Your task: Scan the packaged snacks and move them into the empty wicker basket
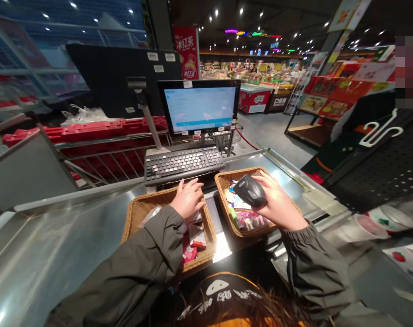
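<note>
My right hand (pixel 277 202) is closed around a black handheld barcode scanner (pixel 250 190), held over the right wicker basket (pixel 223 184) full of small packaged snacks (pixel 247 220). My left hand (pixel 188 199) reaches into the left wicker basket (pixel 133 218), fingers curled down onto small packets; what they grip is hidden. Red snack packets (pixel 194 243) lie in that basket beside my sleeve.
A grey keyboard (pixel 182 163) and a lit till screen (pixel 200 108) stand just behind the baskets on a steel checkout counter (pixel 73 240). Red shopping baskets (pixel 90 131) are stacked behind a metal rail. A plastic cup (pixel 366 227) sits at right. Shop shelves fill the background.
</note>
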A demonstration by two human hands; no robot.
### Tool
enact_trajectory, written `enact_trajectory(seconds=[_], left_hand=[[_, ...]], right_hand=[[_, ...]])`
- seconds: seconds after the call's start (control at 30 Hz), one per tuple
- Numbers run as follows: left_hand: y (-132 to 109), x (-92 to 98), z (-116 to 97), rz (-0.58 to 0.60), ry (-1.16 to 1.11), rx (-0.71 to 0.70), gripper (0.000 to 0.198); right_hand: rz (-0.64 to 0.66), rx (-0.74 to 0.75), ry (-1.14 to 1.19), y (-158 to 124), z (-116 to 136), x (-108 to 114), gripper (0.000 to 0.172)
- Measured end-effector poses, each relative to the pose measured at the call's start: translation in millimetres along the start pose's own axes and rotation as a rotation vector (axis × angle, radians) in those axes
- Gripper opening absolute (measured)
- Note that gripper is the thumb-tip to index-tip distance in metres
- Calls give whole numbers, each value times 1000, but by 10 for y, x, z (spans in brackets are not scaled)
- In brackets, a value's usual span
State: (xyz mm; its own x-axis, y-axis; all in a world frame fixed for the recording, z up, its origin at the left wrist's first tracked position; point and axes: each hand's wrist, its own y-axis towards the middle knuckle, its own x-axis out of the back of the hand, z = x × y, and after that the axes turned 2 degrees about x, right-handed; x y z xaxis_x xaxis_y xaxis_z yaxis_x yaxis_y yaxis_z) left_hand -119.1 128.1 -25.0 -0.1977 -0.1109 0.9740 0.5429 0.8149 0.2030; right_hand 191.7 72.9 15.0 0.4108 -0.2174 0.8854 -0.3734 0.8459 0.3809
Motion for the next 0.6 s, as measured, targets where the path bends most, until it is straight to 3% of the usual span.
enact_trajectory(seconds=[0.27,0.47,0.6], left_hand=[[689,-423,-540,98,-10,-25,18],[1206,-893,-1009,235,105,55,25],[1410,-1162,-1147,287,109,119,29]], right_hand=[[-90,-121,-78,-232,-511,256,47],[-102,-157,-93,-325,-839,324,45],[-98,-171,-53,-366,-1052,348,47]])
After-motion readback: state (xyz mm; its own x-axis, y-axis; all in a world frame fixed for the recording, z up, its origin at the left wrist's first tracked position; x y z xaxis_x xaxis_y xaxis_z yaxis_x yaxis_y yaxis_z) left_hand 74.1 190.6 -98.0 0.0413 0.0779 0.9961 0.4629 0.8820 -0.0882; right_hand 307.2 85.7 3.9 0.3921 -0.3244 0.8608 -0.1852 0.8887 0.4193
